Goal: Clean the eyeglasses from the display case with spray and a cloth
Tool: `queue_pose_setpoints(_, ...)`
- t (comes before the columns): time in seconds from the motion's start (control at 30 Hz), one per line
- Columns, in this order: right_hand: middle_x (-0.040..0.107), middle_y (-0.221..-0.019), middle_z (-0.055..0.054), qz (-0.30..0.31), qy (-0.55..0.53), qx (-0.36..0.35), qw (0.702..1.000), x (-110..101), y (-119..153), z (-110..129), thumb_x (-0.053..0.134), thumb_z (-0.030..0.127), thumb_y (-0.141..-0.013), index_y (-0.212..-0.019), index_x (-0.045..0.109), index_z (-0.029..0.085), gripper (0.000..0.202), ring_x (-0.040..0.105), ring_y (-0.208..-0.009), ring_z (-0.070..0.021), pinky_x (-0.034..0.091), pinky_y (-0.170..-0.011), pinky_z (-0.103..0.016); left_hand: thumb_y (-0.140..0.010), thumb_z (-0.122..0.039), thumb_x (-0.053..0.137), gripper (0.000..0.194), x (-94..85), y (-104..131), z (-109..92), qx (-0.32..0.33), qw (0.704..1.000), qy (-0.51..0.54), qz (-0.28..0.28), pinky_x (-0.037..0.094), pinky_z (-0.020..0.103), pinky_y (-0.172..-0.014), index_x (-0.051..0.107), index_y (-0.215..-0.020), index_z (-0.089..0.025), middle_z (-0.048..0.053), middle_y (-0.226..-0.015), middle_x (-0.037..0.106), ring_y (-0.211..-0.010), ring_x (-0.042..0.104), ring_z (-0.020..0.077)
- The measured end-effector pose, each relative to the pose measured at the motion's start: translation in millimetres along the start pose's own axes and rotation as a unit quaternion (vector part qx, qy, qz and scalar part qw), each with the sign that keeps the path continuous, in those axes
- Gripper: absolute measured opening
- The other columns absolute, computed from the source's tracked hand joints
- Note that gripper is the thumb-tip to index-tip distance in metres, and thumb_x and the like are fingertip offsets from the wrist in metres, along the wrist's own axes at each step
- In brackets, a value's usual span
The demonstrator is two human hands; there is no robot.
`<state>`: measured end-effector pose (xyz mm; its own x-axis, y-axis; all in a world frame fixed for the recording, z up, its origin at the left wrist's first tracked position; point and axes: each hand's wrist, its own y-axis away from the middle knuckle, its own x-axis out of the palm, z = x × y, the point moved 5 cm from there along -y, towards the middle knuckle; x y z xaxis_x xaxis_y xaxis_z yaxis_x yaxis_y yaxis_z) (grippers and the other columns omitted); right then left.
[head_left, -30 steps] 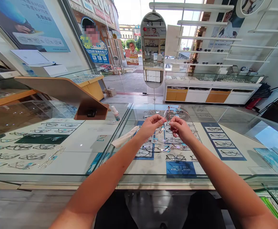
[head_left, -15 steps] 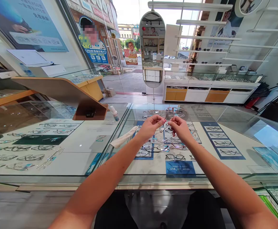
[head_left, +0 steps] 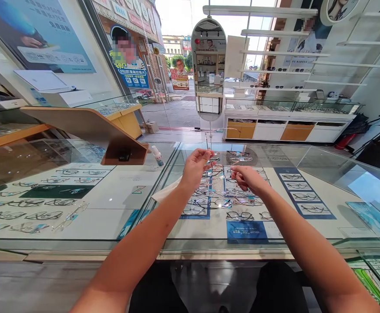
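My left hand [head_left: 195, 167] pinches a pair of eyeglasses [head_left: 206, 142]; a thin temple arm sticks up above the fingertips, and the rest blends into the frames behind. A little to the right, my right hand [head_left: 247, 178] is closed, index finger and thumb together and the other fingers curled. Whatever those fingertips hold is too small to make out. Below both hands, several eyeglass frames lie on the glass display counter [head_left: 190, 245], among them a pair with thin dark rims [head_left: 240, 215]. A white cloth [head_left: 165, 192] lies partly behind my left forearm.
A small spray bottle [head_left: 157, 155] stands left of the hands, near a tilted wooden board [head_left: 79, 124]. A round grey tray [head_left: 253, 157] holds more frames beyond my right hand. An oval mirror [head_left: 208, 69] stands past the counter.
My hands have moved apart: the left has shifted left and slightly up with the eyeglasses, and the right has turned and sits slightly lower. The eyeglasses' temple arm now points up beside the left fingers.
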<state>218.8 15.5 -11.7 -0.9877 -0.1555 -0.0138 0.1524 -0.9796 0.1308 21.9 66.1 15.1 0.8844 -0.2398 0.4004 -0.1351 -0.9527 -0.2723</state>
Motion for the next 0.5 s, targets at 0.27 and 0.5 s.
queue_pose_setpoints(0.27, 0.034, -0.05, 0.008, 0.01, 0.052, -0.169, 0.984, 5.3, 18.7, 27.3, 0.071, 0.054, -0.091, -0.067, 0.066, 0.022, 0.04, 0.032, -0.047, -0.0099, 0.027, -0.049, -0.027, -0.077, -0.062, 0.091, 0.048, 8.3, 7.9, 6.5, 0.012, 0.993, -0.105, 0.044, 0.063, 0.039, -0.093, 0.071, -0.09, -0.019, 0.007, -0.107, 0.075, -0.11, 0.069, 0.0231)
queue_pose_setpoints(0.5, 0.048, -0.054, 0.004, -0.088, 0.131, -0.244, 0.957, 4.1, 21.4, 30.6, 0.073, 0.055, -0.089, -0.065, 0.065, 0.022, 0.042, 0.04, -0.05, -0.0116, 0.033, -0.052, -0.029, -0.086, -0.059, 0.084, 0.042, 17.7, 16.4, 13.7, 0.03, 0.986, -0.143, 0.083, 0.061, 0.036, -0.092, 0.07, -0.091, -0.02, 0.007, -0.106, 0.075, -0.11, 0.07, 0.0234)
